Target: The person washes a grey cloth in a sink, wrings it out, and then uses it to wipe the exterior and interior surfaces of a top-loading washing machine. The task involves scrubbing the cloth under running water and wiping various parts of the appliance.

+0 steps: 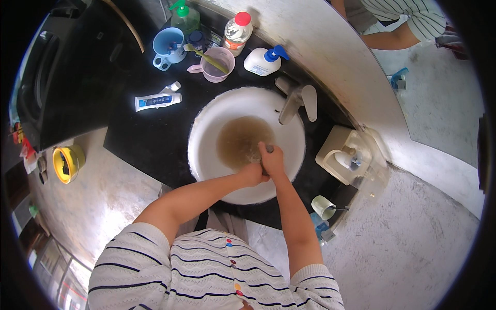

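A round white washbasin point(205, 135) holds brownish, murky water point(242, 135). Over the basin's lower right part, my left hand point(252, 174) and my right hand point(273, 159) meet. Both close around a dark, wet bundle that looks like cloth point(266, 170); one end pokes out at the top of my right hand, and most of it is hidden by the fingers. Some water splashes just left of my right hand. The metal faucet point(290, 106) stands at the basin's upper right rim, above and apart from my hands.
On the black countertop point(155, 135) lie toothpaste tubes point(158, 101). Behind the basin stand a blue cup point(169, 44), a pink cup point(217, 69) with a toothbrush, a red-capped bottle point(237, 33) and white point(262, 62) and green pump bottles point(186, 19). A beige holder point(337, 153) sits right.
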`<state>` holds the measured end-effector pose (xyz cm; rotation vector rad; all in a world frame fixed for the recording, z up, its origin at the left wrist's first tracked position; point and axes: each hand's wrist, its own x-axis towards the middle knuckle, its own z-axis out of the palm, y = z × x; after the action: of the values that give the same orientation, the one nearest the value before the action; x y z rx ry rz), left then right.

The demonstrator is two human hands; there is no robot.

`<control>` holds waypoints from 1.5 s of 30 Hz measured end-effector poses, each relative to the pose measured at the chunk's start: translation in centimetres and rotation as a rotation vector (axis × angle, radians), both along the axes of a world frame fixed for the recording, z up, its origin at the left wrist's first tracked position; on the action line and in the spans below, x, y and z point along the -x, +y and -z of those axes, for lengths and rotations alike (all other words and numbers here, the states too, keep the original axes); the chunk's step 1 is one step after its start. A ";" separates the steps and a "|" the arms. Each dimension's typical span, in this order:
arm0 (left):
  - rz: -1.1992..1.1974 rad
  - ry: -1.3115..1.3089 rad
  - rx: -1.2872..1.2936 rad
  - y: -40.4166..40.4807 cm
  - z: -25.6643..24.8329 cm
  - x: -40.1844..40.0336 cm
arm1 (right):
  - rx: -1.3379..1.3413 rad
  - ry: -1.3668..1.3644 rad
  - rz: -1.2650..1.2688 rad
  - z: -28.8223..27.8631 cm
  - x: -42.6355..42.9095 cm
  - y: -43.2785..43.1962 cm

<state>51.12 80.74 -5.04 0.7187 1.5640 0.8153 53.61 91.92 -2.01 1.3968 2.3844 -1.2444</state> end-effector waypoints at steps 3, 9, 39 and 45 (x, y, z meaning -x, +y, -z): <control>-0.010 0.056 -0.014 -1.3 1.9 -1.9 | 0.003 -0.135 -0.043 3.2 -1.3 -1.0; -0.060 0.079 0.113 -3.4 0.3 -1.6 | 0.021 -0.251 -0.125 4.2 -1.5 -3.3; -0.700 -0.799 0.110 -10.7 -9.9 9.5 | -0.194 -0.364 -0.056 11.7 -1.2 -7.9; -0.739 -0.735 0.108 -10.3 -10.1 8.8 | -0.095 -0.003 -0.013 10.5 -4.0 -5.5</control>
<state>42.28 70.48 5.06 -0.2797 1.1501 1.3286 57.61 86.41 -12.49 1.4049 2.4769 -1.1390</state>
